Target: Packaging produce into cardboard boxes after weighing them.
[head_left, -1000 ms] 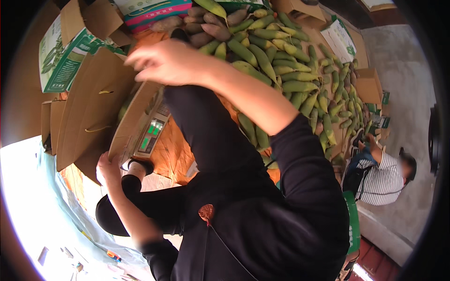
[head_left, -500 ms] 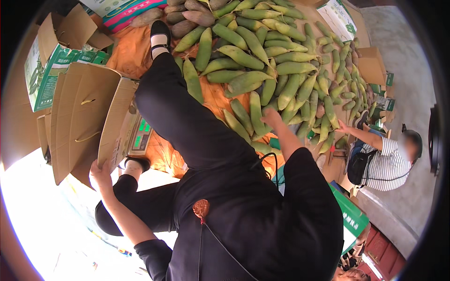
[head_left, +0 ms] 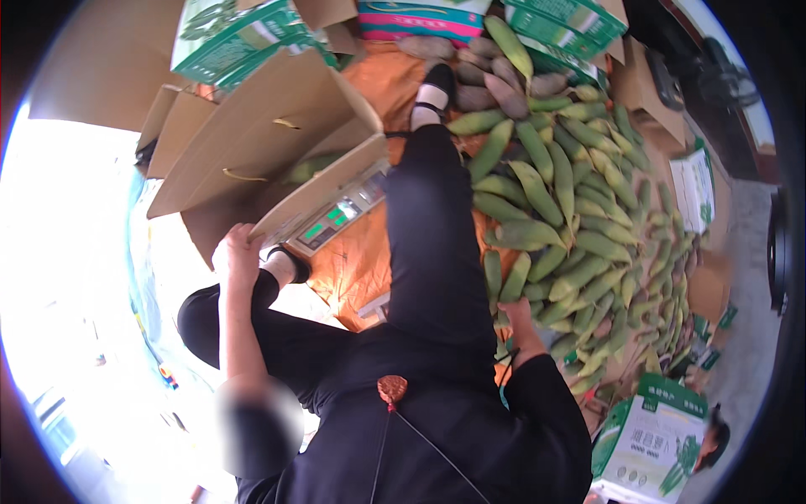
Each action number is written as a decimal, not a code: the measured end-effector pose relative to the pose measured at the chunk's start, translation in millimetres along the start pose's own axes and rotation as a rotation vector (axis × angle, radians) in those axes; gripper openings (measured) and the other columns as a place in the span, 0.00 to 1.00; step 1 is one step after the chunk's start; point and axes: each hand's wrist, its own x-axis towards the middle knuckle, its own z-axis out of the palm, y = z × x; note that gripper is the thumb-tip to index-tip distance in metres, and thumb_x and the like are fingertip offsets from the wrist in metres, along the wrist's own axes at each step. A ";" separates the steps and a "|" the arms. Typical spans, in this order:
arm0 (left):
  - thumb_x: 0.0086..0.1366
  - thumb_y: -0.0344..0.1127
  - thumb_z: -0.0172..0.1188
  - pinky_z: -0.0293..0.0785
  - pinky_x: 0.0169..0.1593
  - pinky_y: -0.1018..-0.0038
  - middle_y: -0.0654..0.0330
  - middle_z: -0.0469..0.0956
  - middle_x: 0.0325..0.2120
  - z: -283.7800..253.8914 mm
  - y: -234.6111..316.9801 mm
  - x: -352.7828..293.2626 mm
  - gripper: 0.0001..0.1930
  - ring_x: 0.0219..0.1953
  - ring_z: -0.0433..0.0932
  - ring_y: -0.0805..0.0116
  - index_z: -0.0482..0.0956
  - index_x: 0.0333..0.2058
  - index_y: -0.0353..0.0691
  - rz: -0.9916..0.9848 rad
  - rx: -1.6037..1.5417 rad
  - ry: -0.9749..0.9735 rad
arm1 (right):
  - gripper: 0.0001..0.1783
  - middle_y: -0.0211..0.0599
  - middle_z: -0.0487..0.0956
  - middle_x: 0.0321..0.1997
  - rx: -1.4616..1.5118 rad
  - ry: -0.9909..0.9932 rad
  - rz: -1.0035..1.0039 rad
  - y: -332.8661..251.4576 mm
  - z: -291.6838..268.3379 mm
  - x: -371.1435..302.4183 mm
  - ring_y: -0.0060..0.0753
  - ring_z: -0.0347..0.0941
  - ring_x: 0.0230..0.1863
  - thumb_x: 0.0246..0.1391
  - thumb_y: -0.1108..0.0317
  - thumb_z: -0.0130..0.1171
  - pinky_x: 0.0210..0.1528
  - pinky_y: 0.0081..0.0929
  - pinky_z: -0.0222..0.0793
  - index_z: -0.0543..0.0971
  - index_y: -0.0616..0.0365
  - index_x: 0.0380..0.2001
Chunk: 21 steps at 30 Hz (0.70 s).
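Note:
A cardboard box (head_left: pixel 332 189) with raised flaps stands tilted on a scale (head_left: pixel 340 214) with lit green digits. My left hand (head_left: pixel 238 254) grips the box's near flap at its corner. Inside the box, part of a green radish (head_left: pixel 309 168) shows. To the right, my right hand (head_left: pixel 520 317) is closed round the lower end of a green radish (head_left: pixel 515 277) at the near left edge of a large heap of green radishes (head_left: pixel 600 244). Its fingertips are partly hidden.
Brownish-purple roots (head_left: pixel 504 88) lie by my foot at the far side. Printed green cartons (head_left: pixel 239 46) stand at the back. An orange sheet (head_left: pixel 353 260) covers the floor between the scale and my leg. At lower right a green-and-white carton (head_left: pixel 651 441) partly hides another person (head_left: pixel 714 437).
My view has turned, so the box and heap appear shifted right. My right hand has come down onto a radish at the heap's near edge. The left hand stays on the flap.

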 end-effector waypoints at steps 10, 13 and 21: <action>0.54 0.34 0.59 0.74 0.41 0.67 0.60 0.77 0.29 -1.0 0.5 -4.4 0.06 0.37 0.77 0.60 0.82 0.30 0.46 -0.002 -0.049 0.015 | 0.23 0.27 0.77 0.40 0.521 -0.534 0.106 -77.4 -81.9 -94.1 0.29 0.72 0.42 0.49 0.68 0.62 0.47 0.32 0.63 0.72 0.52 0.50; 0.53 0.32 0.59 0.74 0.41 0.67 0.61 0.77 0.30 -1.8 -1.5 -4.7 0.07 0.38 0.77 0.60 0.82 0.31 0.46 -0.005 -0.046 0.018 | 0.23 0.27 0.76 0.42 0.591 -0.577 -0.033 -116.2 -97.6 -115.8 0.28 0.72 0.43 0.49 0.69 0.61 0.47 0.27 0.64 0.72 0.57 0.50; 0.55 0.32 0.58 0.74 0.40 0.67 0.61 0.77 0.30 -0.7 -7.0 -1.9 0.07 0.38 0.77 0.60 0.82 0.33 0.46 0.013 -0.034 0.003 | 0.34 0.32 0.73 0.50 0.387 -0.356 -0.890 -323.8 -169.7 -190.5 0.27 0.69 0.50 0.40 0.79 0.61 0.55 0.25 0.64 0.67 0.64 0.56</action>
